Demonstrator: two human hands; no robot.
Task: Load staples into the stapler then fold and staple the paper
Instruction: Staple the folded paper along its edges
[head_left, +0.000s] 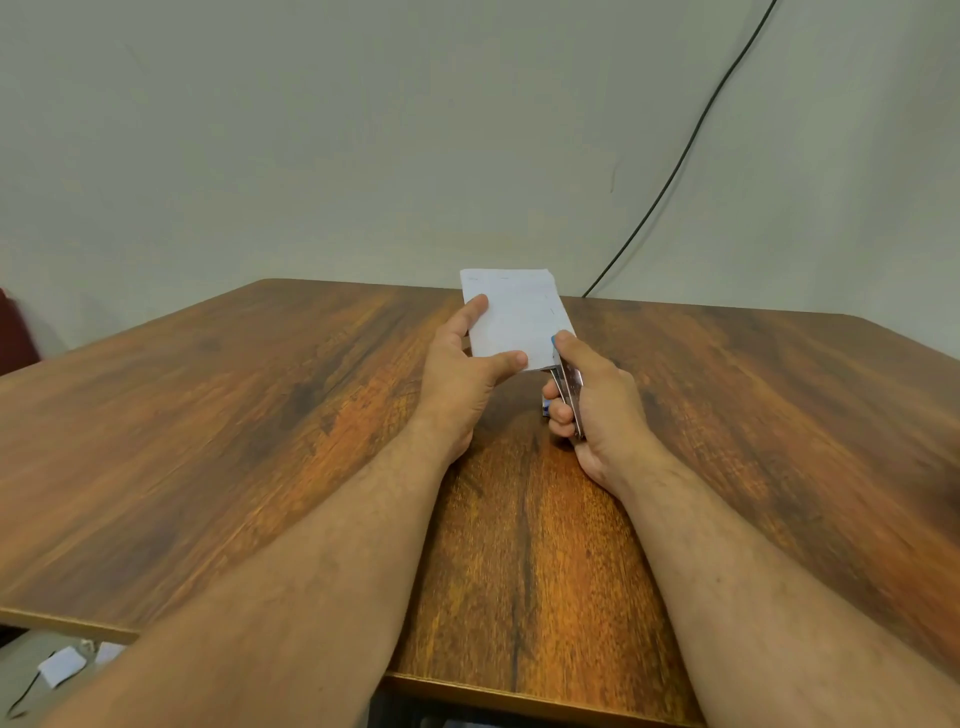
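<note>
Wood-grain table (260, 441) fills the view, its far edge against the wall and its near edge just under your forearms. You have wide bare room to either side, left and right, for moving. A black cable (691, 145) hangs down the wall to the far edge on the right, well apart from your hands.

You hold the folded paper (519, 317) in the air over the middle of the table, towards the far edge. Your left hand (462, 379) pinches its left side, thumb on the near face and forefinger up along the edge. Your right hand (597, 400) is curled round the stapler (569, 389), whose nose sits at the paper's lower right corner; whether it has bitten yet, you cannot tell from here.

The risk is at that corner. The stapler reaches only a little way onto the sheet, so a squeeze may miss the layers or tear the edge. Unsupported paper can also twist as you press, letting the fold slip open. Your left thumb lies near the nose; keep it back.
</note>
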